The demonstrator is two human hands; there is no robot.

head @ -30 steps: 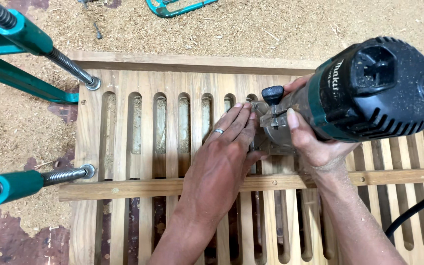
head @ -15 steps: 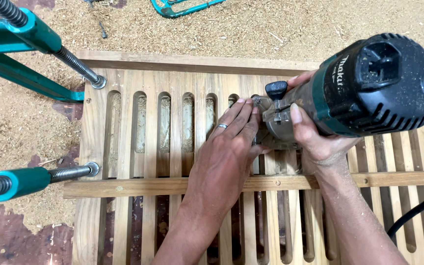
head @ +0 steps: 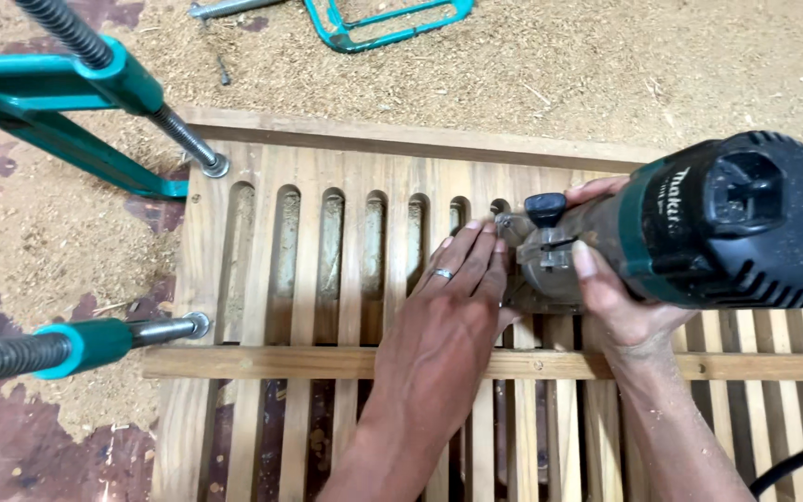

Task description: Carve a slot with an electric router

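Sawdust covers the bench; the router (head: 699, 232) hides its bit. Left hand (head: 448, 316) lies flat, fingers together, on the panel (head: 327, 372); right hand (head: 620, 302), at 3 o'clock, grips the router.

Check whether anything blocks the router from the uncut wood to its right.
Nothing visible does. The router, held by both the left hand and right hand, sits on the slotted panel; its body hides the wood beyond.

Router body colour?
Dark teal-green router with a black top cap, gripped by the right hand; head view shows it.
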